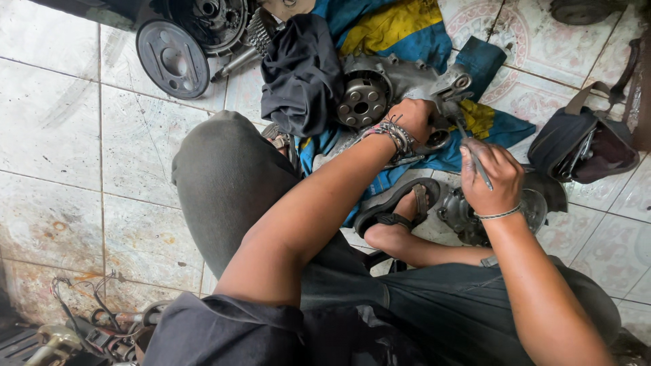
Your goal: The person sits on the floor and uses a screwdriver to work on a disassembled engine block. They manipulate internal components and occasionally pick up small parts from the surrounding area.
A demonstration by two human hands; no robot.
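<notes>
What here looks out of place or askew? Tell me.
A dark cloth lies draped over the engine casing's left end, hiding part of it. The left hand rests on the casing; the right hand holds a thin tool.

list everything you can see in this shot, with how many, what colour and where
engine casing: one, grey metal, on the cloth, top centre
cloth: one, blue and yellow, spread on the floor under the casing
rag: one, dark, draped beside the casing
round plate: one, dark grey, top left on the tiles
bag: one, dark, open, right edge
wires: a tangle, dark, bottom left
floor tiles: pale, stained
sandal: one, dark, on the person's foot
left hand: resting on the casing, bracelets at the wrist
right hand: gripping a thin metal tool
</notes>
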